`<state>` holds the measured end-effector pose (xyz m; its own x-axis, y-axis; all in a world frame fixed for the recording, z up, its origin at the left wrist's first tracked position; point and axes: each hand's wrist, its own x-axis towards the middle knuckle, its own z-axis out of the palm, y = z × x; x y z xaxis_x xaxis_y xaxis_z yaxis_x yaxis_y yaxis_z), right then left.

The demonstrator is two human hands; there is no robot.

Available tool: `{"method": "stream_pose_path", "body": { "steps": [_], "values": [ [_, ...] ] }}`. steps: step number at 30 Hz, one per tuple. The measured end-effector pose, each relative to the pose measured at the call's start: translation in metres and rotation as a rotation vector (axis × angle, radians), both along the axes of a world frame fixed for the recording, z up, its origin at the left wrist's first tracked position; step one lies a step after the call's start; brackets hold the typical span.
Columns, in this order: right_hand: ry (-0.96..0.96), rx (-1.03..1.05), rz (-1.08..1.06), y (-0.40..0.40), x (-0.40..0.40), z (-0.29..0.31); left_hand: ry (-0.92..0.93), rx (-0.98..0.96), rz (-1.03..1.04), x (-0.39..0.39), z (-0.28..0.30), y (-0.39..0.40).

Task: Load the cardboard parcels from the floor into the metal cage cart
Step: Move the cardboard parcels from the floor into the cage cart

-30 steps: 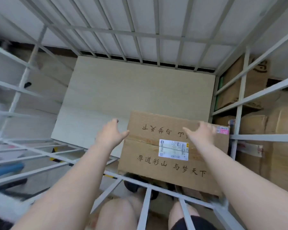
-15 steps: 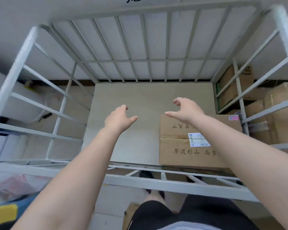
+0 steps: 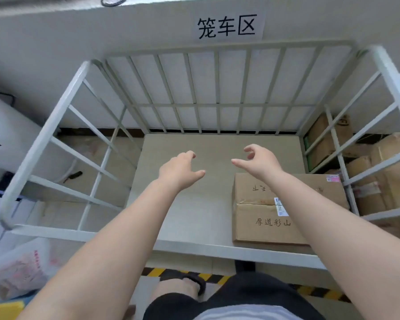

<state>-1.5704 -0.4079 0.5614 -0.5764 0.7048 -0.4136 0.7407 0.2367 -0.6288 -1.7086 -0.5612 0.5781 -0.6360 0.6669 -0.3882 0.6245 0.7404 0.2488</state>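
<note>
**Both hands free above the cage cart, one parcel on its floor**

My left hand (image 3: 179, 170) and right hand (image 3: 260, 161) hang in the air over the cart floor (image 3: 194, 204), fingers loosely curled, holding nothing. The cardboard parcel (image 3: 263, 218) lies flat on that floor at about 4 o'clock from my hands, tight in the near right corner of the metal cage cart (image 3: 44, 144). My right forearm crosses the parcel's top and covers part of its shipping label (image 3: 281, 206) and printed characters.

Around: stacked boxes (image 3: 388, 172) outside the bars at 3 o'clock; a wall sign (image 3: 226, 26) at 12 o'clock; a plastic bag (image 3: 16, 269) at 8 o'clock, blurred; striped floor tape (image 3: 217, 277) at 6 o'clock, beyond the cart's near rail. The boxes are cut by the frame edge and by bars. A small dark object (image 3: 73, 176) at 9 o'clock is too small to identify.
</note>
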Motion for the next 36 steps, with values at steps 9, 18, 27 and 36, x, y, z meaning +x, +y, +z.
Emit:
{"method": "stream_pose_path", "body": {
  "steps": [9, 18, 27, 36],
  "values": [
    [0.209, 0.133, -0.424, -0.094, -0.020, 0.017, -0.038, 0.163, -0.268, -0.070, 0.014, -0.053],
    [0.258, 0.306, -1.001, -0.258, 0.071, 0.057, -0.203, 0.369, -0.802, 0.010, 0.048, -0.063],
    [0.150, 0.026, -1.663, -0.418, 0.191, -0.048, -0.306, 0.104, -1.376, 0.188, -0.031, -0.137],
    [-0.065, -0.361, -1.946, -0.524, 0.247, -0.270, -0.157, -0.267, -1.672, 0.275, -0.260, -0.202]
  ]
}}
